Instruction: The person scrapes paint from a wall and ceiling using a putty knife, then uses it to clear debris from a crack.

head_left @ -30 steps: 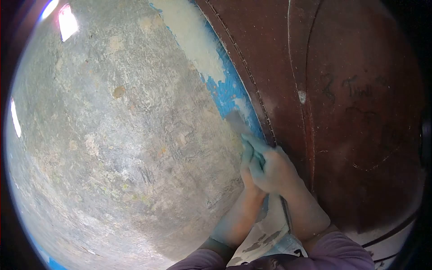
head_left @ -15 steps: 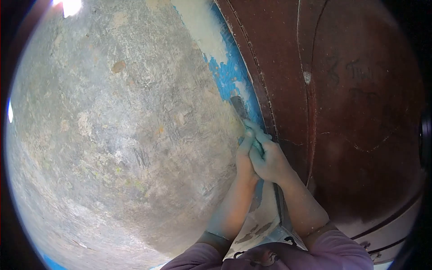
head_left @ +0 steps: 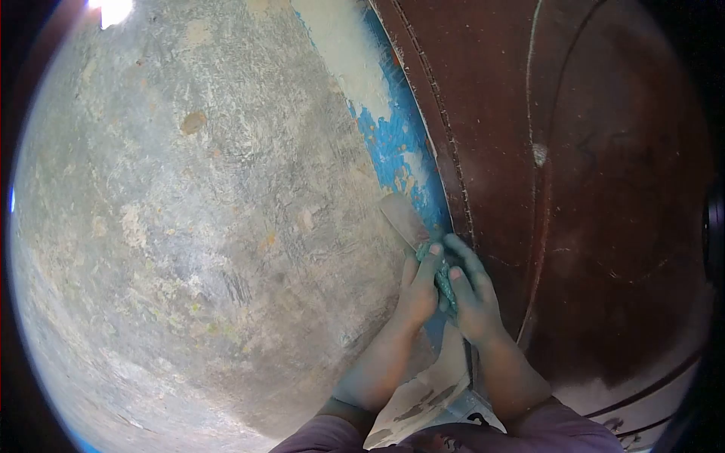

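A scraper [head_left: 406, 219] with a flat, dusty metal blade and a green handle lies between my two hands. Its blade points up and left, over the border of the bare grey wall [head_left: 226, 226] and a strip of blue paint [head_left: 400, 147]. My left hand [head_left: 420, 293] is closed round the handle, thumb along its top. On the other side, my right hand [head_left: 476, 302] curls against the handle with its thumb on it and its fingers loosely bent. Both hands are coated in pale dust. The fingers' undersides are hidden.
Close to the right of my hands stands a dark brown wooden panel [head_left: 604, 204] with a carved edge. A whitish patch of coating [head_left: 351, 57] borders the blue strip above. Below my forearms a pale, stained surface [head_left: 423, 389] shows.
The scraper and both hands have come lower in the view, the blade drawing back from the blue paint. My right hand has loosened and shifted right; more of the green handle shows.
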`<state>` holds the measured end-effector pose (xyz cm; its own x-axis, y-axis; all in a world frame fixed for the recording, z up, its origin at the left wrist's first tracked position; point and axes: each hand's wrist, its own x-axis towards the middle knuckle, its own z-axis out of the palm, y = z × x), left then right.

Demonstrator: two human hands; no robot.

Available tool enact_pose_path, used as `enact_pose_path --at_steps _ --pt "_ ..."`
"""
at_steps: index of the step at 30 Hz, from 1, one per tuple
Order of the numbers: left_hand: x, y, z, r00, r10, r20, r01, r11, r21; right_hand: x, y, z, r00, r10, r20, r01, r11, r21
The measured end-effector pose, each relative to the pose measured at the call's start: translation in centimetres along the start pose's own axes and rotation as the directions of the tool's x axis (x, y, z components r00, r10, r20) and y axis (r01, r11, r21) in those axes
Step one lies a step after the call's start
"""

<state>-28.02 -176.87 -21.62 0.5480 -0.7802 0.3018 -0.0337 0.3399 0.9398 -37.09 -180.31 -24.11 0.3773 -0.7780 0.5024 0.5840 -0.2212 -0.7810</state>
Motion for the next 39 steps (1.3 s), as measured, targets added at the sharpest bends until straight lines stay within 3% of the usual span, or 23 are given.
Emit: enact_pose_path --at_steps 1,3,7,9,13,16,18,21,25,28,30,34,37,39 --pt "-0.2 0.2 -0.1 1.000 -0.001 0.003 0.001 1.000 0.000 -0.1 -0.2 0.1 1.000 -0.001 -0.003 0.001 1.000 0.000" --pt "-0.8 1.1 0.0 0.998 0.010 0.057 -0.005 0.997 -0.082 -0.6 -1.6 0.3 0.953 -0.279 0.121 0.302 0.918 -0.258" --pt "0.2 -0.3 -1.7 0.984 -0.006 0.178 0.016 0.998 -0.057 -0.2 -2.0 0.7 0.981 -0.113 0.158 0.163 0.921 -0.353" --pt "0.3 -0.8 -1.6 0.994 -0.088 0.064 0.099 0.974 -0.203 0.2 -0.9 1.3 0.937 -0.297 0.182 0.348 0.831 -0.433" --pt "0.5 -0.3 -2.0 0.987 -0.076 0.139 0.117 0.940 -0.319 0.5 -1.3 1.7 0.936 -0.283 0.212 0.352 0.801 -0.484" --pt "0.7 0.1 -2.2 0.986 -0.145 0.082 0.163 0.942 -0.293 0.7 -1.1 2.1 0.941 -0.231 0.248 0.332 0.774 -0.539" --pt "0.6 0.8 -2.6 0.941 -0.052 0.334 0.211 0.863 -0.459 0.4 -1.0 2.6 0.932 -0.299 0.205 0.363 0.770 -0.525" --pt "1.3 -1.0 -3.9 0.885 0.044 0.463 0.213 0.846 -0.489 0.0 -0.6 2.5 0.937 -0.266 0.228 0.349 0.757 -0.553" --pt "0.2 0.3 -3.8 0.927 0.016 0.374 0.144 0.907 -0.395 -0.4 -2.1 2.6 0.957 -0.195 0.216 0.283 0.794 -0.538" --pt "0.1 0.4 -3.2 0.872 0.005 0.490 0.245 0.862 -0.444 -1.4 -2.9 2.0 0.982 -0.042 0.185 0.139 0.818 -0.558" --pt "0.4 -0.2 -2.9 0.778 0.068 0.625 0.265 0.866 -0.423 -1.7 -2.6 1.4 0.953 -0.212 0.214 0.301 0.683 -0.666" --pt "1.0 -0.1 -1.6 0.804 -0.030 0.593 0.280 0.900 -0.335 -1.2 -3.2 1.2 0.976 -0.104 0.192 0.207 0.717 -0.666" --pt "1.4 0.8 -1.0 0.883 -0.063 0.464 0.214 0.936 -0.280 1.1 -3.2 1.3 0.966 -0.146 0.214 0.255 0.689 -0.679" --pt "1.1 1.9 -0.9 0.948 -0.170 0.270 0.218 0.962 -0.162 1.8 -3.6 1.4 0.917 -0.294 0.271 0.400 0.663 -0.633"
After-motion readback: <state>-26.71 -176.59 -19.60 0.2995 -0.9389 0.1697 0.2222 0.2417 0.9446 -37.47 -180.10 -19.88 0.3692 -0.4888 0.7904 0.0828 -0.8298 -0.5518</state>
